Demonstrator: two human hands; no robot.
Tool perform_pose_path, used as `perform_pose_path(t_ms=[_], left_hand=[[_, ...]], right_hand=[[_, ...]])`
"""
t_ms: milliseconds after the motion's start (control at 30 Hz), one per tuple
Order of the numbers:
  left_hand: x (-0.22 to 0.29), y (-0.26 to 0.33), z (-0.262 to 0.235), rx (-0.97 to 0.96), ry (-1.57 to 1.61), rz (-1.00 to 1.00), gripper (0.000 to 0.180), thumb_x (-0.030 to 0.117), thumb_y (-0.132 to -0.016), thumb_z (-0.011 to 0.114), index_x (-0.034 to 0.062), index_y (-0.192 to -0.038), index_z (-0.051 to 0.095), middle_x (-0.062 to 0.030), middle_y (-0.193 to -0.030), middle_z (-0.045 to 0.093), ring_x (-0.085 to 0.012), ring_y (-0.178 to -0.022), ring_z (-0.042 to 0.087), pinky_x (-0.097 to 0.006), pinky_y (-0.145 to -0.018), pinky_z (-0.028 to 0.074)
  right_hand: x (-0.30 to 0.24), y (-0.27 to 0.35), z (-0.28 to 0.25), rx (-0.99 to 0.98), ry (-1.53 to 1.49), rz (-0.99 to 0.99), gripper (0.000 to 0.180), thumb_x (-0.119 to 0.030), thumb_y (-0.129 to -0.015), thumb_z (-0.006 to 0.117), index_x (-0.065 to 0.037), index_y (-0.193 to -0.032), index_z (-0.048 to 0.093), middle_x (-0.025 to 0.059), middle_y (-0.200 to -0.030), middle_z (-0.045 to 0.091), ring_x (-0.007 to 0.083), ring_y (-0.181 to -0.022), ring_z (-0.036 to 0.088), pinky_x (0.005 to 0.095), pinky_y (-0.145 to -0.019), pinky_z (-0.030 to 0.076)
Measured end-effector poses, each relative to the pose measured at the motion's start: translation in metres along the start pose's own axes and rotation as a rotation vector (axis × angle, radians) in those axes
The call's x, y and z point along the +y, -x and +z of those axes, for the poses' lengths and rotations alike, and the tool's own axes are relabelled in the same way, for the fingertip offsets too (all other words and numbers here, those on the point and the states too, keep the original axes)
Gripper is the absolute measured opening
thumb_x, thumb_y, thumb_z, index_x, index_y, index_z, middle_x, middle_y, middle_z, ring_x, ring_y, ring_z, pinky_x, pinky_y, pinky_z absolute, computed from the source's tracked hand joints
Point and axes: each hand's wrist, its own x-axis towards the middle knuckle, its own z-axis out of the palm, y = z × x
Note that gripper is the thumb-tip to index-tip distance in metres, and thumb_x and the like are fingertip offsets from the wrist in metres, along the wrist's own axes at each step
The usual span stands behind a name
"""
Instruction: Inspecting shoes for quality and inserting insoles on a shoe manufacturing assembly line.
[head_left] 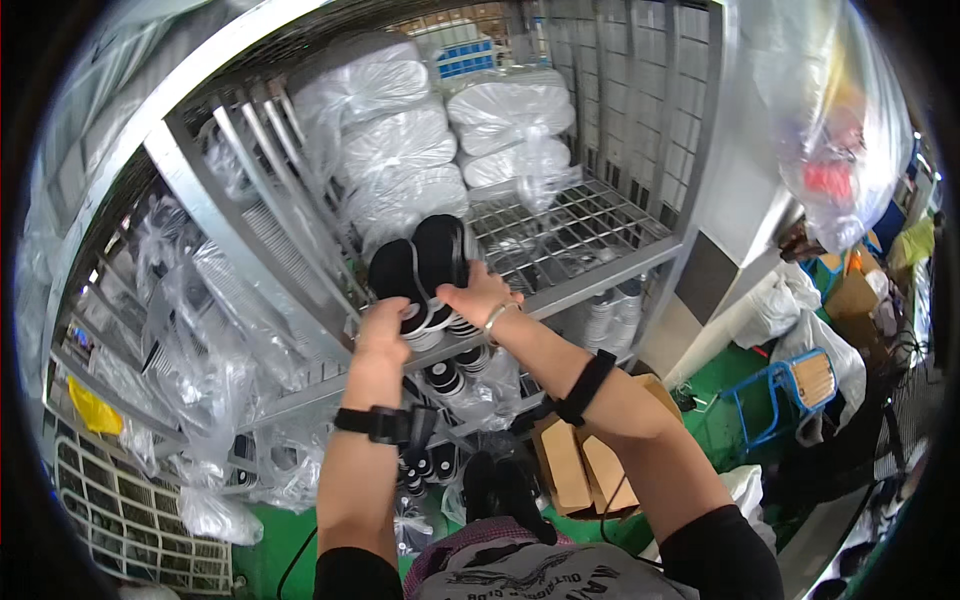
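Two side-by-side stacks of shoe soles, black on top with white edges, rest at the front of a wire shelf. My left hand grips the near left end of the left stack of soles. On the other side, my right hand closes around the near right side of the right stack of soles. Both thumbs lie near the top of the stacks, while most of the other fingers are hidden behind them. More soles with black tops stand on the level below.
Bagged white stacks fill the back of the shelf. Metal bars line its left side, hung with clear plastic bags. An open cardboard box sits by my feet. Further right stands a blue-framed stool on green floor.
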Motion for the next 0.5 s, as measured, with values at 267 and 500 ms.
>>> perform_pose_path(t_ms=[267, 500], left_hand=[[-0.019, -0.005, -0.029, -0.239, 0.484, -0.165, 0.016, 0.006, -0.073, 0.054, -0.0010, -0.087, 0.058, -0.0121, -0.084, 0.059, -0.0203, -0.078, 0.057, -0.034, -0.070, 0.047], [-0.008, 0.067, 0.021, -0.290, 0.425, -0.243, 0.027, 0.012, -0.076, 0.051, 0.0000, -0.101, 0.051, -0.0155, -0.102, 0.054, -0.0271, -0.093, 0.053, -0.040, -0.082, 0.043]], right_hand=[[-0.004, 0.026, 0.006, 0.070, -0.204, -0.106, 0.060, -0.036, -0.062, 0.057, -0.002, -0.109, 0.043, 0.0282, -0.105, 0.046, 0.0413, -0.096, 0.049, 0.0450, -0.081, 0.042], [0.051, 0.054, 0.006, -0.206, -0.622, -0.157, 0.084, -0.029, -0.066, 0.065, -0.001, -0.130, 0.018, 0.0262, -0.112, 0.039, 0.0362, -0.106, 0.041, 0.0360, -0.090, 0.035]])
